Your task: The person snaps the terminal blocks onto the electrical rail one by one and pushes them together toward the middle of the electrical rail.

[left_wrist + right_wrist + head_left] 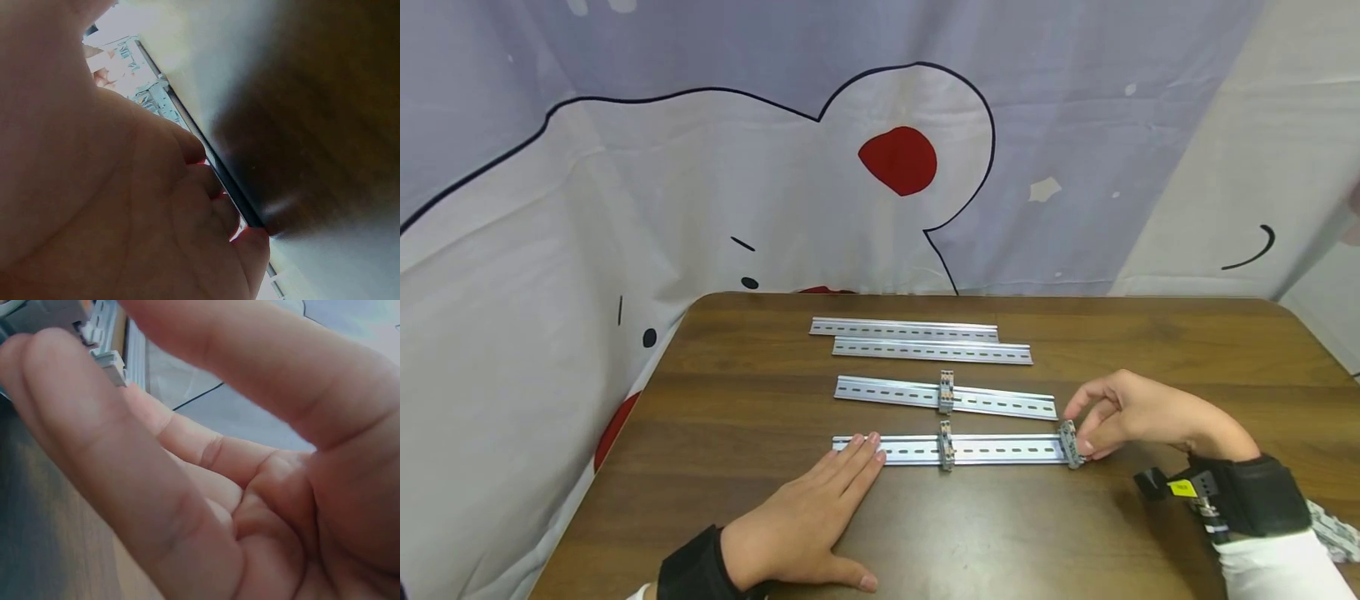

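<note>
A slotted metal DIN rail (1007, 450) lies nearest me on the wooden table. My left hand (808, 521) rests flat, its straight fingertips on the rail's left end. A grey terminal block (947, 447) sits across the rail near its middle. At the right end, my right hand (1138, 417) pinches another grey terminal block (1069, 444), which stands slightly tilted across the rail. The right wrist view shows part of this block (44, 317) by the fingertips. In the left wrist view the palm (119, 187) hides much of the rail.
Just behind lies a second rail (880, 390) carrying a terminal block (947, 393). Two bare rails, one (902, 330) partly behind the other (932, 350), lie further back. Several grey parts (1333, 532) sit at the right edge beside my sleeve. A printed curtain (700, 192) hangs behind the table.
</note>
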